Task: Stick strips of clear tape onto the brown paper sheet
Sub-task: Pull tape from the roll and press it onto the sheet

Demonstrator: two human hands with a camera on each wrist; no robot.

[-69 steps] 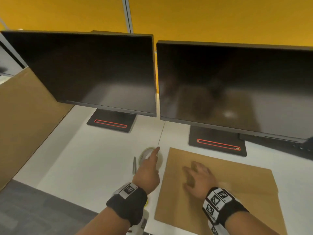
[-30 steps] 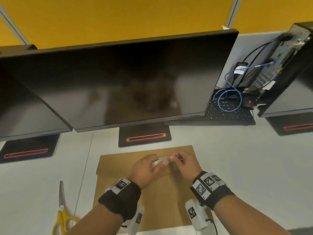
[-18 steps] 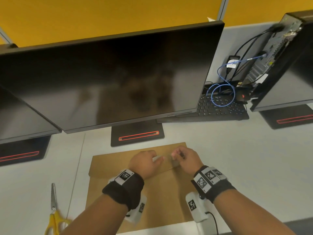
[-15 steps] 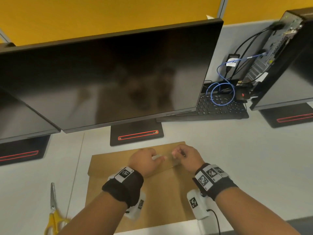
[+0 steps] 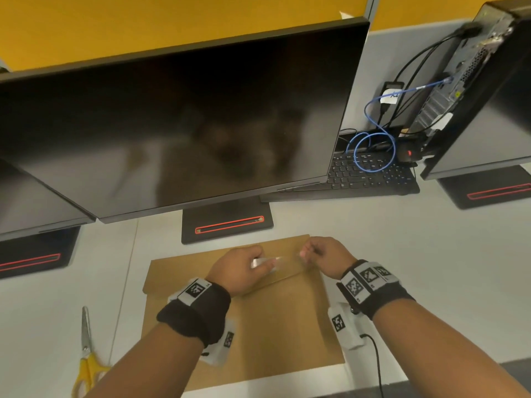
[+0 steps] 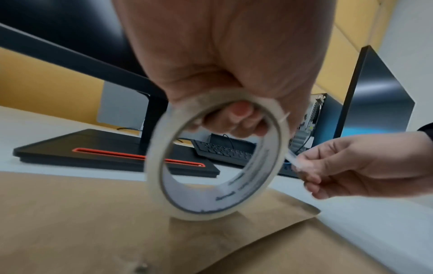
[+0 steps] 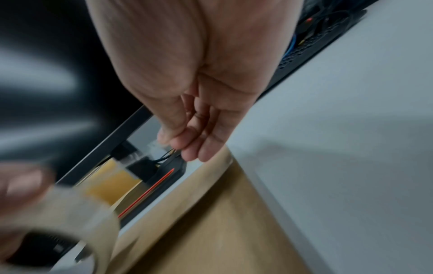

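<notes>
Tape roll (image 6: 214, 157) in left hand (image 5: 240, 271) | scissors (image 5: 86, 357) left (apart) | monitor (image 5: 184, 116) behind

The hands move apart above the brown paper sheet (image 5: 258, 326) as the right hand (image 5: 324, 255) draws more clear tape (image 5: 283, 261) from the roll (image 6: 215, 155).

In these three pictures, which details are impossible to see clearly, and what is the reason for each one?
- Printed text inside the tape roll, left wrist view: too blurred to read.
- Tape roll in the head view: mostly hidden by the left hand.
- Pulled tape strip, right wrist view: motion blur hides its edges and length.
- Scissors, head view: handles cut by the bottom edge.
- Brown paper sheet: the arms cover parts, so stuck strips cannot be confirmed.
</notes>
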